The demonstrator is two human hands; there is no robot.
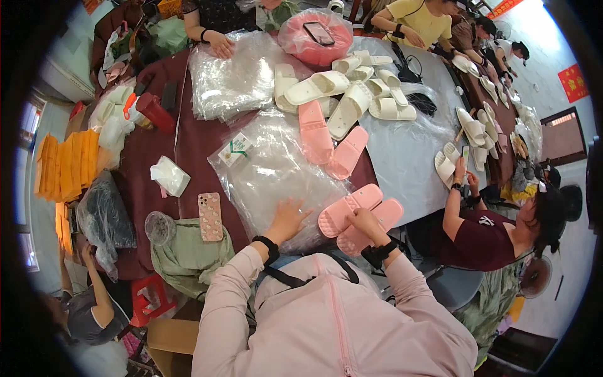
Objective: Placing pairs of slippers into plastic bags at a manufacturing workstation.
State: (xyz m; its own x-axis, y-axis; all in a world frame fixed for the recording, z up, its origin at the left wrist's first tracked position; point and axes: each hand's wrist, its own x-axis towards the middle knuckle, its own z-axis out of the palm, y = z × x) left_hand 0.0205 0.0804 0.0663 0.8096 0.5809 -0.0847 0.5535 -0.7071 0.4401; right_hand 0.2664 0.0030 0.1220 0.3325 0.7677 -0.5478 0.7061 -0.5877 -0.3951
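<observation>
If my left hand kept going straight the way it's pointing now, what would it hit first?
Likely the nearer loose pink slipper, ahead and to the right, past the clear plastic bags beneath your left hand. Whether the hand touches those bags is hard to tell.

"Pink slippers (338,214)?"

"One near pair, plain pink, side by side and touching. Both slant from lower left to upper right; the lower one is partly covered."

"And the clear plastic (254,182)?"

"Flat, glossy, creased, see-through — spread wide to the left of the pair, its right edge close against the slippers."
</observation>
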